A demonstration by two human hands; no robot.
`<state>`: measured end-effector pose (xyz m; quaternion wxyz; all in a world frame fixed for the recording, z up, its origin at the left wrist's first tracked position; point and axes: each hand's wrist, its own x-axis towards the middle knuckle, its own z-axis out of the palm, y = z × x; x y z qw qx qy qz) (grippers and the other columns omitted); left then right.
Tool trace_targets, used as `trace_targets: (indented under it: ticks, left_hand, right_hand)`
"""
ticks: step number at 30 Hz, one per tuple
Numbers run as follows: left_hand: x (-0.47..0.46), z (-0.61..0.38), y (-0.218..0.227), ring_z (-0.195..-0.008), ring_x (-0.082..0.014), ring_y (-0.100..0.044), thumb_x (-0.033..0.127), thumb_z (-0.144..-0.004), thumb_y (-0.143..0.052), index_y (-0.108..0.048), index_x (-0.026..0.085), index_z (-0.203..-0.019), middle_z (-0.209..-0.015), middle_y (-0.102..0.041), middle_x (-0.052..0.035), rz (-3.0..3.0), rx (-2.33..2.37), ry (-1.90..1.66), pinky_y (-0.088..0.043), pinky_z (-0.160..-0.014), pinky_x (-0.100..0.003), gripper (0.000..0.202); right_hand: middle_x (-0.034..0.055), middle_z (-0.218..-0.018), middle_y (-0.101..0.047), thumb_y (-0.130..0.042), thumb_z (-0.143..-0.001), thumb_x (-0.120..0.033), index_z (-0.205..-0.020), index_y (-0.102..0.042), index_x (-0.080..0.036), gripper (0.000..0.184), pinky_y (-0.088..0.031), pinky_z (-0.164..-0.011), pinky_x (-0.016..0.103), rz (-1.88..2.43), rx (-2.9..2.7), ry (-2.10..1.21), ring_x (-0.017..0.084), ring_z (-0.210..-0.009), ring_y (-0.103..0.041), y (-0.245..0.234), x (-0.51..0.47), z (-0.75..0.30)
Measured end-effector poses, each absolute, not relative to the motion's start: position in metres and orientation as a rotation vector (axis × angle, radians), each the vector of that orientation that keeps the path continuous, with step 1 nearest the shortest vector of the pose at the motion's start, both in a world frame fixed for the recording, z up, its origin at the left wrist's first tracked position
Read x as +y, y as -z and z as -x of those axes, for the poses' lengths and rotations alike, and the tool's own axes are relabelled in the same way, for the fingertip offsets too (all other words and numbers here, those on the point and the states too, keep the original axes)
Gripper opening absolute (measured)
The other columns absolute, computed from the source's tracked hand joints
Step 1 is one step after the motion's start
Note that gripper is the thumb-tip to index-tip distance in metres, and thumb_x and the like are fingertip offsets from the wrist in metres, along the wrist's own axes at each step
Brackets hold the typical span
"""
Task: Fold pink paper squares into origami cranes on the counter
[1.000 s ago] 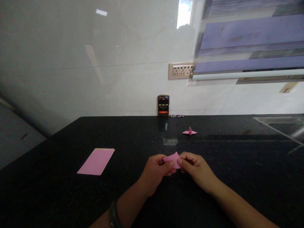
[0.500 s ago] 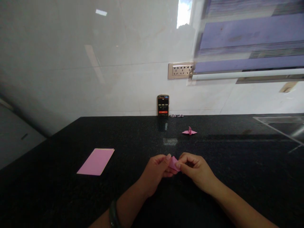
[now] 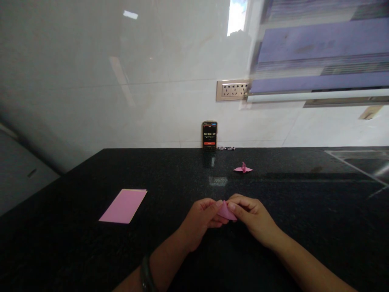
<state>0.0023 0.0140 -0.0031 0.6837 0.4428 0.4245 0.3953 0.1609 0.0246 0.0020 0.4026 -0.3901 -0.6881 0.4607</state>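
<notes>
One folded pink paper (image 3: pixel 226 213) between both hands (image 3: pixel 197 220) (image 3: pixel 255 215), in their grip

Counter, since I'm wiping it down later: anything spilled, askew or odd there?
No spill shows. Only the pink sheet looks slightly off: yellow shows along its far edge, as if something beneath sits misaligned. The held paper and crane show no obvious damage.

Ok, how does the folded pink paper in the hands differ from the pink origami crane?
The folded pink paper is held between the left hand and right hand; the origami crane sits untouched on the black counter. The paper shows a roughly triangular face, partly covered; the crane is winged, with a raised tip. The crane lies farther back than the paper. Both are pink.
</notes>
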Motion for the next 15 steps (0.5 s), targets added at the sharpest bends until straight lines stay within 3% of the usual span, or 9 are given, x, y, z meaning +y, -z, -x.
trace_targets:
  ticks: [15]
  left_hand:
    - [0.0141, -0.002, 0.0008, -0.065, -0.0134, -0.058, 0.046, -0.072, -0.049, -0.057, 0.012, -0.078, -0.074, -0.063, -0.0073, -1.015, 0.988, -0.845, -0.041, -0.059, -0.023, 0.036]
  right_hand:
    - [-0.0015, -0.061, -0.045, -0.047, -0.08, -0.031, -0.063, -0.057, -0.017, 0.024, -0.036, -0.056, 0.023, 0.949, -1.801, -1.158, 0.011, -0.058, -0.044, -0.0023, 0.0262, -0.163]
